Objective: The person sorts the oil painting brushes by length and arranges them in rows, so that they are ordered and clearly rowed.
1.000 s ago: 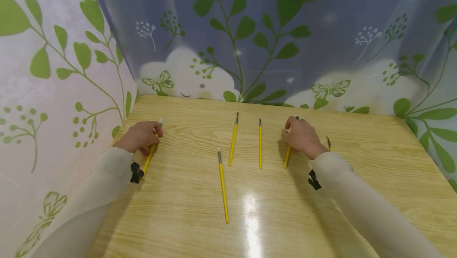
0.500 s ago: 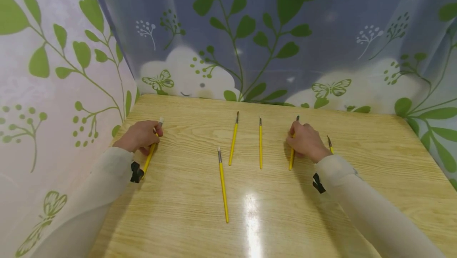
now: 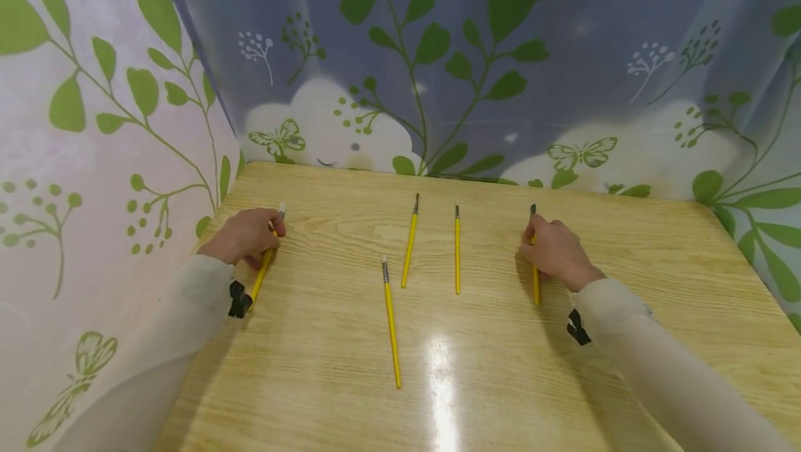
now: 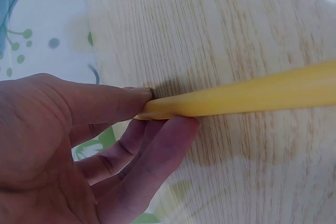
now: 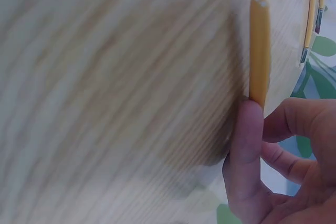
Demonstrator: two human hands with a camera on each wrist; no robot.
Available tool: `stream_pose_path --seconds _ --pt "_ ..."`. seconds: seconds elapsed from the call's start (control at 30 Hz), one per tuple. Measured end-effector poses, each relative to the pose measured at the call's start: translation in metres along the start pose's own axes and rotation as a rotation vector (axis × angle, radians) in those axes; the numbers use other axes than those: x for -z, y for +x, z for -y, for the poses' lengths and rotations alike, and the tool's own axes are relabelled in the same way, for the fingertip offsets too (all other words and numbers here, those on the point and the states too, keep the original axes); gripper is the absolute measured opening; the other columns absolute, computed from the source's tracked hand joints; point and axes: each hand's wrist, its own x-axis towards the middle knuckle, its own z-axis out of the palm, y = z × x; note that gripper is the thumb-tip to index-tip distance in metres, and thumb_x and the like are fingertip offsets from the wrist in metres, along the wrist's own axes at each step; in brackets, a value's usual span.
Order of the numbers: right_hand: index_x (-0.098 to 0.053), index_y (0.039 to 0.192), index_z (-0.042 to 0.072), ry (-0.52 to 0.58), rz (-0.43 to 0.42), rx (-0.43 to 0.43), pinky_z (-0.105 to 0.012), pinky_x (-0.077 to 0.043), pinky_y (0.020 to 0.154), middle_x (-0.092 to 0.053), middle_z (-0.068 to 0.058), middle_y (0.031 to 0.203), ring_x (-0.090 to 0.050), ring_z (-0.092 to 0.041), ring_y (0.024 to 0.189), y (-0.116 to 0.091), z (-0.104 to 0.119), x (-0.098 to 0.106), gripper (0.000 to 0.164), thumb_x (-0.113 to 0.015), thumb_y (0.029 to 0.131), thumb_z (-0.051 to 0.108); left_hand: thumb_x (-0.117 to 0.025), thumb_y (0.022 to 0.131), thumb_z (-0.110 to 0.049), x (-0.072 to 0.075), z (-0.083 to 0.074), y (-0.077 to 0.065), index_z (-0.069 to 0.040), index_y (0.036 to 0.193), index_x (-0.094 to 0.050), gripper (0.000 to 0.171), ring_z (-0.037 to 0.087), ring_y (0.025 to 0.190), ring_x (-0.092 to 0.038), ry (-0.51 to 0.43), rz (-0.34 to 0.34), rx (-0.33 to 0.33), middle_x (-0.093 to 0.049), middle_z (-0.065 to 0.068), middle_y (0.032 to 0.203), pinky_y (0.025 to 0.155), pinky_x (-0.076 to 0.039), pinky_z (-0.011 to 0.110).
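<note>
In the head view my left hand (image 3: 246, 235) pinches a yellow-handled paintbrush (image 3: 263, 277) with pale bristles at the table's left side. The left wrist view shows thumb and fingertips on its yellow handle (image 4: 236, 97). Over on the right, my right hand (image 3: 555, 249) pinches another yellow paintbrush (image 3: 537, 289), its dark tip pointing to the back wall. Its handle end (image 5: 259, 51) sticks out past the fingers in the right wrist view. Between the hands lie a dark-tipped paintbrush (image 3: 409, 247), a second dark-tipped paintbrush (image 3: 457, 254) and, nearer, a pale-tipped paintbrush (image 3: 391, 330).
The wood-grain table (image 3: 475, 368) meets a blue curtain (image 3: 450, 76) printed with leaves at the back. A pale leaf-print wall covering (image 3: 94, 160) stands along the left edge.
My right hand has moved right with its paintbrush, which now stands straighter. A dark-tipped paintbrush seen earlier at the far right is now hidden behind that hand and sleeve. The left hand stays put.
</note>
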Motion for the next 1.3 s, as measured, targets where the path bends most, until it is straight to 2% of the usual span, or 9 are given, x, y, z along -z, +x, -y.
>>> stream_pose_path --seconds 0.23,0.6,1.0,1.3 --pt "-0.054 0.128 -0.003 -0.028 0.003 -0.003 -0.032 -0.058 0.056 -0.053 -0.035 0.124 -0.062 -0.028 0.071 -0.004 -0.003 0.001 0.029 -0.055 0.106 0.015 -0.058 0.105 -0.003 0.0 0.001 -0.001 0.0 0.124 -0.058 0.02 0.025 0.076 -0.06 -0.004 0.002 0.01 -0.052 0.02 0.113 0.066 -0.067 0.038" --pt "-0.056 0.128 -0.001 -0.078 -0.002 0.023 -0.036 -0.055 0.059 -0.055 -0.034 0.119 -0.06 -0.029 0.072 -0.006 -0.006 0.0 0.028 -0.055 0.107 0.018 -0.058 0.102 -0.001 -0.001 0.001 0.0 0.0 0.123 -0.059 0.021 0.026 0.077 -0.064 0.011 -0.001 -0.009 -0.056 0.019 0.109 0.065 -0.068 0.038" --pt "-0.054 0.131 -0.002 -0.064 0.001 -0.003 -0.035 -0.057 0.058 -0.049 -0.037 0.128 -0.063 -0.027 0.066 -0.009 -0.003 0.005 0.032 -0.055 0.106 0.019 -0.057 0.103 -0.003 -0.001 0.0 0.0 0.0 0.124 -0.058 0.021 0.021 0.068 -0.056 0.018 -0.003 -0.017 -0.053 0.017 0.103 0.065 -0.067 0.037" --pt "-0.057 0.13 -0.001 -0.144 -0.078 0.081 -0.041 -0.046 0.063 -0.057 -0.033 0.12 -0.055 -0.031 0.074 -0.009 0.01 0.001 0.031 -0.057 0.109 0.021 -0.057 0.103 -0.004 -0.001 0.002 0.002 0.0 0.123 -0.058 0.021 0.019 0.064 -0.054 0.032 0.001 -0.022 -0.052 0.014 0.097 0.065 -0.066 0.037"
